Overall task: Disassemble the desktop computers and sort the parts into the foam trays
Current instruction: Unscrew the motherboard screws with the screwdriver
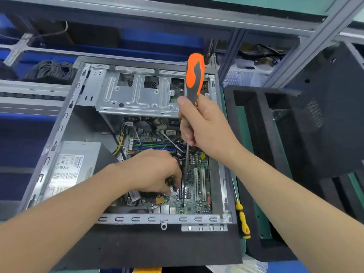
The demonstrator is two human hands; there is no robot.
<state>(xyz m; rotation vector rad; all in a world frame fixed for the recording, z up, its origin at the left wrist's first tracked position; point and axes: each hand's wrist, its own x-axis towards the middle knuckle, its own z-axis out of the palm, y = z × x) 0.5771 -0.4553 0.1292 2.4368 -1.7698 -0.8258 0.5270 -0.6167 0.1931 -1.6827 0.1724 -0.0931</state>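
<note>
right hand [206, 129] grips orange screwdriver [194, 77] | left hand [151, 172] curled on motherboard [199, 186], hold unclear | yellow screwdriver [243, 219] beside case [78, 123]

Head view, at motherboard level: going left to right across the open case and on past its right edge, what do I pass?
power supply → left hand → orange-handled screwdriver → white expansion slots → yellow screwdriver → black foam tray

One case [157, 219] was there, one power supply [78, 154]; orange screwdriver [194, 75] and yellow screwdriver [243, 219] made two; left hand [153, 172], right hand [204, 125], two again.
</note>
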